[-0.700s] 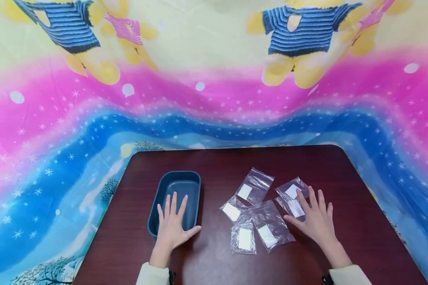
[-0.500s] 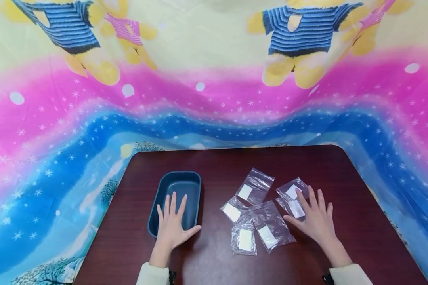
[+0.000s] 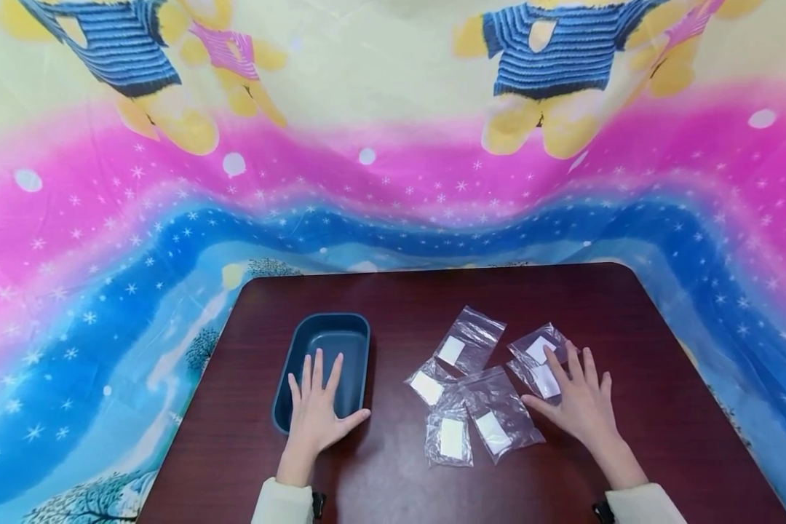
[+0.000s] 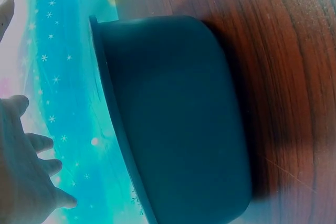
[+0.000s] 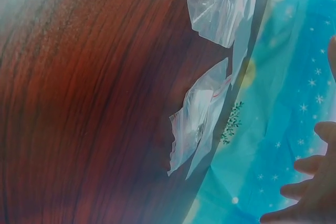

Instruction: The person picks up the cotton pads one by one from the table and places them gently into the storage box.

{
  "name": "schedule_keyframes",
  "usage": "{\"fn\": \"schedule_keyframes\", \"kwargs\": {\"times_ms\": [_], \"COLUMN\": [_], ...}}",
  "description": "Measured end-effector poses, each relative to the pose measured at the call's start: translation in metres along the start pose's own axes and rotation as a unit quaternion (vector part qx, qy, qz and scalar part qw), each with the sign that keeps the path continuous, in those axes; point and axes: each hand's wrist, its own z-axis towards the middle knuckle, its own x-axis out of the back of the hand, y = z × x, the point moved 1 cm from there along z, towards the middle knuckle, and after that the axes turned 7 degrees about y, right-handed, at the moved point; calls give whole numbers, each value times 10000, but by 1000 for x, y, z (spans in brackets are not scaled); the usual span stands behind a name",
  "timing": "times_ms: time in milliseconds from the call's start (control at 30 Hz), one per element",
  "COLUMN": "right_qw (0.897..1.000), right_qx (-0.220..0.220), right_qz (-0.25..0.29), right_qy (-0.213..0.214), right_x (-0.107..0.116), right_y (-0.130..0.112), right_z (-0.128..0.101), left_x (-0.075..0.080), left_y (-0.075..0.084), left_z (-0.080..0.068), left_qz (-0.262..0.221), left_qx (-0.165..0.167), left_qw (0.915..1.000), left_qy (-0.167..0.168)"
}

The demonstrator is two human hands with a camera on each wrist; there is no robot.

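Note:
My left hand (image 3: 317, 415) is spread with straight fingers over the near end of a dark blue-grey tray (image 3: 364, 364); the left wrist view shows the tray's outer wall (image 4: 173, 119) apart from the fingers. On the right, my other hand (image 3: 583, 407) is also spread, holding nothing, its fingers over two clear zip bags (image 3: 538, 351) with white labels or cards. In the right wrist view the hand (image 5: 310, 182) stands away from the bags (image 5: 202, 114). Several more such bags (image 3: 498, 422) lie in a loose, partly overlapping group between the hands.
A dark red-brown wooden table (image 3: 393, 298) carries everything. Behind and beside it hangs a printed cloth (image 3: 393, 182) with bears and snowflakes. A bag (image 3: 469, 338) lies at the far side of the group, another (image 3: 449, 437) at the near side.
The view has shifted very slightly. Both hands, the tray and the bags keep their places.

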Motion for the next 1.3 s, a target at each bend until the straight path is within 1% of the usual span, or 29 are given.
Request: {"fn": "schedule_keyframes", "kwargs": {"times_ms": [333,467,600,700,800,967,1167,1233,1300], "right_qw": [10000,10000,10000,10000,10000,9999,9993,9990,9986], "right_qx": [8,19,28,29,30,57,136,121,12], "right_qz": [-7,-13,11,33,39,83,258,377,523], "right_qy": [28,4,-39,-15,17,73,252,229,101], "right_x": [1,2,4,5,5,3,6,8,10], "right_y": [-1,-3,-5,-6,-6,-5,-8,-10,-12], "right_z": [-2,-2,-3,-4,-4,-4,-3,-2,-2], "left_x": [1,2,3,4,4,5,9,11,14], "left_y": [0,0,-1,-1,-2,-3,-9,-13,-18], "left_z": [-2,-3,-5,-7,-8,-9,-11,-13,-15], "left_qz": [-127,-204,-221,-271,-315,-442,-759,-876,-992], "left_qx": [110,120,151,175,165,152,195,218,256], "left_qw": [9998,9997,9996,9995,9993,9985,9944,9920,9892], "left_qy": [-43,30,32,22,84,289,710,877,1050]}}
